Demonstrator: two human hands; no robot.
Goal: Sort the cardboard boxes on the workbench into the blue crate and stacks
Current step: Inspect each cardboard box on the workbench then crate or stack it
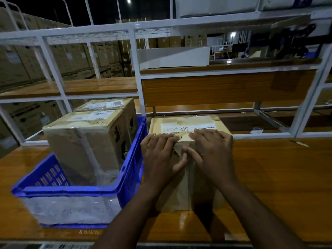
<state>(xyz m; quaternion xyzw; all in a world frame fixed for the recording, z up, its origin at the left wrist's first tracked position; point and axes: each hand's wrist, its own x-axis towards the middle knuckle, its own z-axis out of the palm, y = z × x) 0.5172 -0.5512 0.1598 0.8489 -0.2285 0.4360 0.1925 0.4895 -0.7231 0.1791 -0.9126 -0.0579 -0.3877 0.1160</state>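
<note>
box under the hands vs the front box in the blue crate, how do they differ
The box under the hands stands on the workbench, right of the blue crate; the front box stands inside it. Both hands, left and right, rest on the first; nothing touches the second. Both are taped brown cardboard with white labels.

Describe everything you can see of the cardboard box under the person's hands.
The cardboard box is plain brown, sealed with glossy tape, and stands upright on the wooden workbench just right of the blue crate. A white barcode label lies on its top. The left hand and right hand both rest over its near top edge, at torn tape.
</note>
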